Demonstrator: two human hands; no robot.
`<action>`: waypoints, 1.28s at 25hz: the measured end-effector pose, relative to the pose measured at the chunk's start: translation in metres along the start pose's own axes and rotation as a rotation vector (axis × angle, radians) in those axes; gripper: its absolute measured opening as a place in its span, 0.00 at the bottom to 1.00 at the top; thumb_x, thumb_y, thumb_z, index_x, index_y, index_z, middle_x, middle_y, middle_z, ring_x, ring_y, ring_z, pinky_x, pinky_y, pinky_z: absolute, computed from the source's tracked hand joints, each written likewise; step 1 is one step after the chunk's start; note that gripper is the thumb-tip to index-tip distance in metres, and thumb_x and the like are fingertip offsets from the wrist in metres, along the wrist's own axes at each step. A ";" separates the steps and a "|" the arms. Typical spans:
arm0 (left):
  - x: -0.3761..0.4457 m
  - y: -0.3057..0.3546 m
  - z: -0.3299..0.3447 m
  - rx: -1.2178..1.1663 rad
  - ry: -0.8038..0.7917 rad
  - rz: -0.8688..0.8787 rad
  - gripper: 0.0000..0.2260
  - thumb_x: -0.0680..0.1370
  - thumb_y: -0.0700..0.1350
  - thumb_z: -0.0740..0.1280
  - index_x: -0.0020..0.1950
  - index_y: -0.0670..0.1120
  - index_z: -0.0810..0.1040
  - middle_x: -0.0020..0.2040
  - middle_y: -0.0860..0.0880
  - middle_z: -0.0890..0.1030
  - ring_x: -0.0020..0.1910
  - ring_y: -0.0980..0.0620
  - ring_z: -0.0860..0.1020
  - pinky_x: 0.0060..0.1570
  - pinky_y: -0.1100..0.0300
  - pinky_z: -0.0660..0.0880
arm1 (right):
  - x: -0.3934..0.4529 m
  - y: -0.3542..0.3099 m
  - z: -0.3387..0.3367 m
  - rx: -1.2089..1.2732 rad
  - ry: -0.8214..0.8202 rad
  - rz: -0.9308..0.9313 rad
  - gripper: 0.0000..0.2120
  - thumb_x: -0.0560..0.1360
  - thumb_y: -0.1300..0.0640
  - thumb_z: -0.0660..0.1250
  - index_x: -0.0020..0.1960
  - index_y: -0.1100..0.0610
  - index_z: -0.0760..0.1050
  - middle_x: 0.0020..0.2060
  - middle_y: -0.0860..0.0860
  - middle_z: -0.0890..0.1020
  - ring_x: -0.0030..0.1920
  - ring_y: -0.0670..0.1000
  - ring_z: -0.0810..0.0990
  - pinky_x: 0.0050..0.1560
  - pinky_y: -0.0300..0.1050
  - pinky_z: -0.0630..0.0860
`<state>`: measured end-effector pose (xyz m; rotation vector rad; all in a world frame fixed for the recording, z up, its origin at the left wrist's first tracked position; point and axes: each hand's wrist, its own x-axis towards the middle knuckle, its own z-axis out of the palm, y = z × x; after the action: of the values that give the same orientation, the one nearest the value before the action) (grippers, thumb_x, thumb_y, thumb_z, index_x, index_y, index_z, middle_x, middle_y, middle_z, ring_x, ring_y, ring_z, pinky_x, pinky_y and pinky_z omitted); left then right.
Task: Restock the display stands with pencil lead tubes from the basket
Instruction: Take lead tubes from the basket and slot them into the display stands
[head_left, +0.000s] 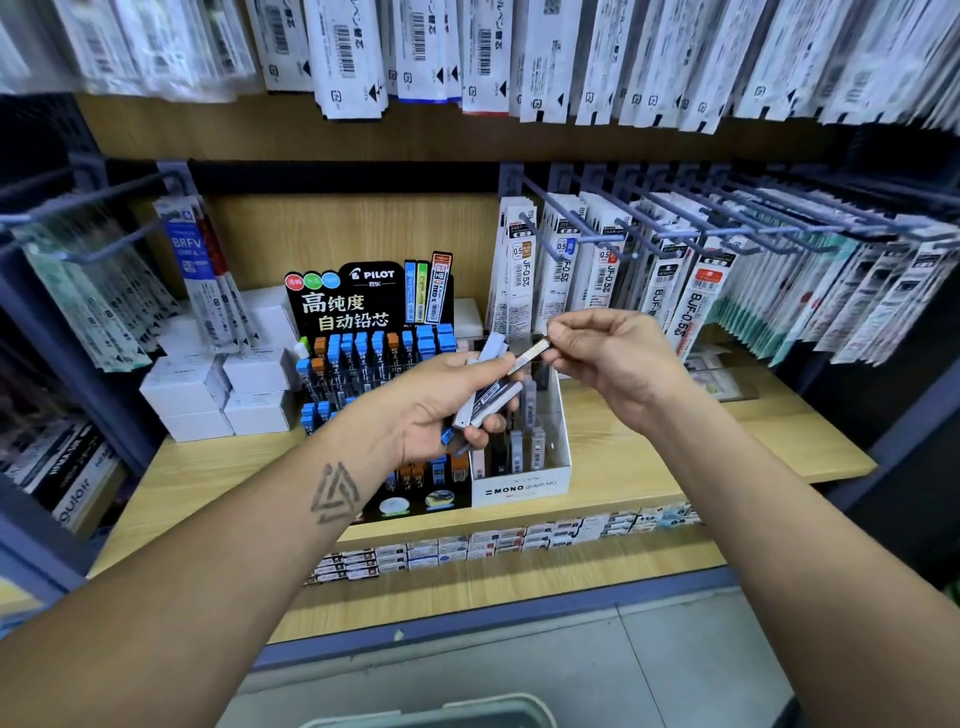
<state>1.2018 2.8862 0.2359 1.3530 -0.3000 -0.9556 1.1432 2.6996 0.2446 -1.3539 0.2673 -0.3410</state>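
A stationery shelf is seen from above, with both forearms reaching in from the lower edge. The left hand (441, 405) is held at the centre of the view, its fingers curled round a small bundle of lead tubes (485, 400) that fan out toward 1 o'clock. The right hand (613, 358) is placed just to the 3 o'clock side of the left; its thumb and forefinger are pinched on the end of a single tube (530, 355), which lies nearly level and points toward 9 o'clock, its far end touching or just beside the bundle. A triangular tattoo (335, 493) is shown on the left forearm.

Directly behind and below the hands, two display stands are set side by side on the wooden shelf (701, 441). The black stand (363, 296), at 11 o'clock from the hands, is filled with rows of tubes capped in blue and orange. The white stand (519, 488), at 6 o'clock from the hands, touches the black stand's right side and holds upright grey and dark tubes.

White boxes (218, 389) are stacked at 9 o'clock. Refill packets (675, 291) are hung on hooks at 2 o'clock, and more packets (467, 52) are hung across the top at 12 o'clock. The rim of a grey basket (441, 712) is visible at 6 o'clock, at the bottom edge; its contents cannot be seen.
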 end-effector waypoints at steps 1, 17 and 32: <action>-0.003 0.003 -0.003 0.003 0.021 0.002 0.08 0.82 0.48 0.65 0.52 0.43 0.77 0.37 0.43 0.77 0.25 0.52 0.71 0.20 0.67 0.63 | 0.000 -0.001 0.002 0.022 -0.005 0.002 0.06 0.75 0.70 0.70 0.51 0.67 0.80 0.34 0.57 0.84 0.35 0.51 0.84 0.40 0.39 0.83; -0.085 0.029 -0.107 0.069 0.407 0.101 0.06 0.82 0.45 0.66 0.48 0.44 0.78 0.36 0.44 0.77 0.24 0.52 0.70 0.19 0.67 0.63 | -0.008 0.025 0.099 -0.729 -0.131 -0.323 0.04 0.75 0.64 0.73 0.48 0.56 0.84 0.38 0.51 0.86 0.40 0.48 0.86 0.50 0.46 0.84; -0.079 0.033 -0.101 0.060 0.410 0.106 0.07 0.83 0.45 0.65 0.47 0.45 0.78 0.35 0.45 0.78 0.24 0.53 0.70 0.20 0.68 0.63 | 0.003 0.048 0.123 -1.079 -0.184 -0.482 0.06 0.76 0.58 0.74 0.52 0.54 0.86 0.46 0.50 0.86 0.48 0.48 0.82 0.56 0.48 0.80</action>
<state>1.2358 3.0101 0.2674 1.5359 -0.0869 -0.5669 1.1968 2.8186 0.2220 -2.5129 -0.0684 -0.4947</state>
